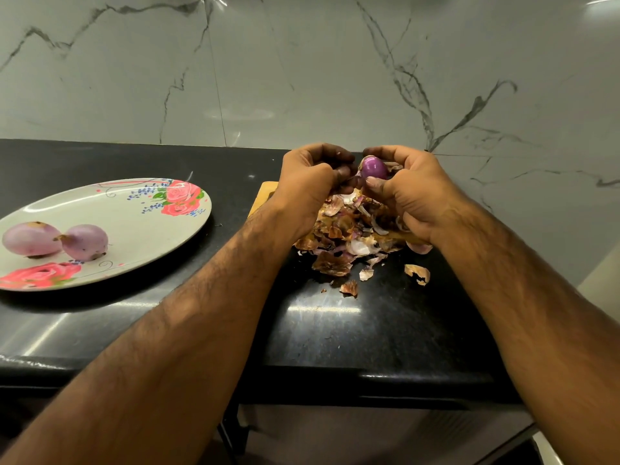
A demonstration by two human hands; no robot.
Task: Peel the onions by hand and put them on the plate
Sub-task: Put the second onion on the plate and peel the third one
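A small purple onion (373,168) is held up over the counter near the back wall. My right hand (407,193) grips it from the right, thumb on its lower front. My left hand (310,186) is curled right beside it and pinches at its left side, where a bit of skin shows. Below both hands lies a heap of brown and purple onion skins (349,236). On the left stands a white oval plate (141,226) with pink roses, holding two peeled pale pink onions (30,238) (85,241) side by side.
The skins lie on a wooden board (265,194) mostly hidden under them, on a black stone counter (335,330). Loose skin scraps (417,273) are scattered toward the front edge. A marble-patterned wall (302,78) rises right behind the hands.
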